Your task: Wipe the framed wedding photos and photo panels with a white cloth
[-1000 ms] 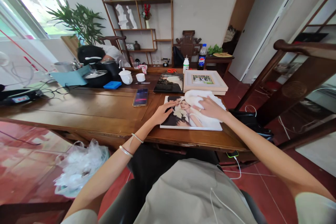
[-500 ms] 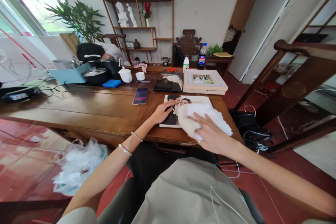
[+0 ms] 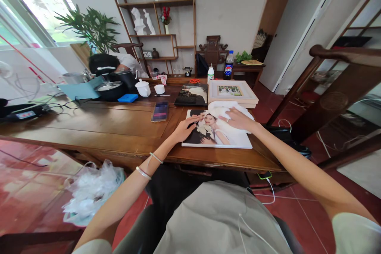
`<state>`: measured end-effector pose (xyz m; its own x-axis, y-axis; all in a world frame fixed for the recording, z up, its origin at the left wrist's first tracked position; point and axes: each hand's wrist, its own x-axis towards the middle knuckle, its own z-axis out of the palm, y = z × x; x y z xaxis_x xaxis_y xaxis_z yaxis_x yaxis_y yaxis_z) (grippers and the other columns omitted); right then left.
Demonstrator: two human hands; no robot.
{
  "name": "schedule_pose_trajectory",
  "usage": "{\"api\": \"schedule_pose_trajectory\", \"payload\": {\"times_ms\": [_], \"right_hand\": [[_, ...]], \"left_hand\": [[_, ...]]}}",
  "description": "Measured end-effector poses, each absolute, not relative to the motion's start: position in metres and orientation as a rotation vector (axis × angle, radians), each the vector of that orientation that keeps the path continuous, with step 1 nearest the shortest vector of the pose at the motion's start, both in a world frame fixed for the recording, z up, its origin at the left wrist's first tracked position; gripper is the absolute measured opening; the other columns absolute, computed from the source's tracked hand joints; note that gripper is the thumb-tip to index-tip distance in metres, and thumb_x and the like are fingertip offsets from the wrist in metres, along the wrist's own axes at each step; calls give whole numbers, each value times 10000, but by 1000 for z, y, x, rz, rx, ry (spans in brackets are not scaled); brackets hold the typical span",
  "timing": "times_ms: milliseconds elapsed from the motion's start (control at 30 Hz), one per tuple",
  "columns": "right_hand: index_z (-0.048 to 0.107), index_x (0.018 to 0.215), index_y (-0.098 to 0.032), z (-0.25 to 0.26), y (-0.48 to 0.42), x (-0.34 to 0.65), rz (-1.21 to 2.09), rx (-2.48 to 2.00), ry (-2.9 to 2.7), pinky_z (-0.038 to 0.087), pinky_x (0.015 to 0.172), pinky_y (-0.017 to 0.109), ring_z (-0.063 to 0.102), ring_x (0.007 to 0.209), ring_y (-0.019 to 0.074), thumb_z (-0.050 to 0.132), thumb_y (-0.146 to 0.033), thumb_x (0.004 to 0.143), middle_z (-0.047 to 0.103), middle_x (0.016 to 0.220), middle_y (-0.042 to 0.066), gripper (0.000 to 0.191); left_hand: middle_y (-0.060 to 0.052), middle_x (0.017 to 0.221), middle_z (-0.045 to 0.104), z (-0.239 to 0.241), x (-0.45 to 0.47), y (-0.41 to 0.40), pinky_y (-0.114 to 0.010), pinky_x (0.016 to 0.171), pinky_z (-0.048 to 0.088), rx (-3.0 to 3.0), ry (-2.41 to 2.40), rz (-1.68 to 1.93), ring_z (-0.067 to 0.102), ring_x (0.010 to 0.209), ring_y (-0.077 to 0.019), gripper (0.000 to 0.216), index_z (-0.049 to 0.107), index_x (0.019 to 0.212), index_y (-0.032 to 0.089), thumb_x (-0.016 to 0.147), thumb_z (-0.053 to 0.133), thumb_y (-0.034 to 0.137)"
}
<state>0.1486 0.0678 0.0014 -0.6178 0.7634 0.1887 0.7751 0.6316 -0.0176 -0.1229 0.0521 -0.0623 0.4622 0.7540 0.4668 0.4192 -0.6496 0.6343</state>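
Observation:
A wedding photo panel (image 3: pixel 220 137) lies flat near the table's front edge, showing a couple. My left hand (image 3: pixel 184 127) rests on its left part, fingers stretched out flat and holding nothing. Over the panel's upper right corner is a bunched white cloth (image 3: pixel 218 108). My right hand (image 3: pixel 236 119) presses down on this cloth with its fingers, which hide part of it. The bride's figure and the lower right of the panel are uncovered.
Behind the panel lie a dark photo panel (image 3: pixel 190 95) and a white framed picture (image 3: pixel 233 92). A phone (image 3: pixel 160 112) sits to the left. A cola bottle (image 3: pixel 229 64), white bottle (image 3: pixel 210 74) and teapot (image 3: pixel 143 88) stand farther back. A person (image 3: pixel 104 63) leans at the far side.
My right hand has slid the white cloth away from me, from the panel's lower right to its upper right corner, uncovering the bride. My left hand stays on the panel.

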Motion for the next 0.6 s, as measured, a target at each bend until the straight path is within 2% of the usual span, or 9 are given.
{"api": "schedule_pose_trajectory", "payload": {"times_ms": [100, 200, 267, 300, 433, 600], "right_hand": [[627, 1150, -85, -5, 63, 147, -168, -1281, -2690, 343, 1015, 466, 463, 1271, 335, 349, -353, 970, 552, 1320, 213, 426], [675, 1027, -60, -12, 31, 140, -235, -1259, -2725, 323, 1030, 509, 384, 1328, 355, 427, -263, 921, 542, 1310, 252, 338], [703, 925, -95, -14, -2, 133, -221, -1189, -2747, 306, 1038, 542, 346, 1350, 357, 473, -200, 864, 525, 1341, 228, 260], [707, 903, -113, -14, -19, 131, -197, -1144, -2762, 299, 1046, 550, 314, 1369, 352, 493, -155, 821, 469, 1406, 198, 233], [712, 845, -145, -12, -67, 123, -67, -1081, -2802, 210, 1080, 622, 225, 1402, 380, 539, -117, 717, 361, 1497, 133, 217], [703, 921, -142, -9, -41, 123, -9, -1114, -2771, 253, 1081, 572, 284, 1388, 337, 507, -104, 738, 427, 1450, 156, 271]], "left_hand": [[-41, 1343, 553, -63, -123, 52, -436, 1139, 279, 2291, 981, 1052, 412, 1331, -213, 385, 581, 1265, 210, 917, 430, 279], [-41, 1334, 561, -65, -123, 54, -431, 1139, 284, 2306, 970, 1064, 420, 1325, -214, 389, 583, 1263, 204, 915, 423, 276], [-42, 1324, 570, -66, -123, 55, -430, 1134, 297, 2307, 986, 1070, 431, 1317, -220, 383, 595, 1249, 204, 910, 431, 275], [-41, 1323, 571, -67, -123, 55, -428, 1131, 304, 2306, 998, 1067, 435, 1314, -222, 380, 598, 1244, 207, 908, 435, 274], [-36, 1338, 558, -68, -124, 57, -424, 1139, 293, 2298, 1019, 1055, 429, 1319, -221, 375, 599, 1241, 216, 908, 439, 280], [-66, 1328, 565, -70, -125, 58, -427, 1138, 293, 2289, 1020, 1054, 431, 1317, -228, 385, 600, 1239, 184, 904, 449, 297]]}}
